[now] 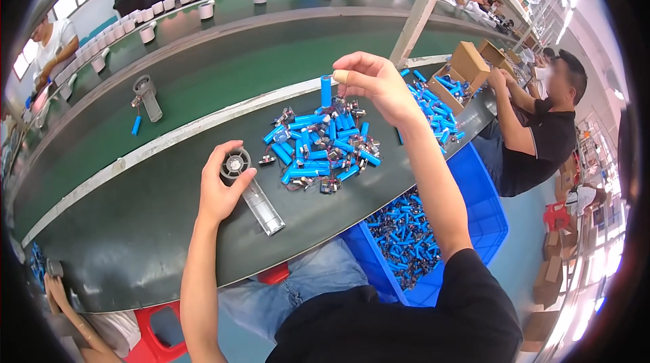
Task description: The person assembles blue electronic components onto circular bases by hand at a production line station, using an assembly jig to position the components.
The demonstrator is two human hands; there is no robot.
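My left hand [220, 187] is curled round the round head of a grey plastic fan housing [262, 208]. The housing's long hollow handle lies on the dark green bench, slanting toward me. Above a heap of blue cylindrical batteries [315, 163], my right hand [379, 89] is closed in a pinch. A single blue battery [326, 92] stands upright at its fingertips, with thin wires below. A pale cover wraps the tip of one finger. Small circuit boards and wires are mixed into the heap. One small board [267, 160] lies between the heap and the housing.
A blue bin [491, 210] full of wired batteries stands at my right. More batteries [433, 109] and a cardboard box [467, 72] lie farther right, near a co-worker [542, 119]. Beyond the pale rail, another grey housing [150, 102] rests on the green belt. White fan parts line the far side.
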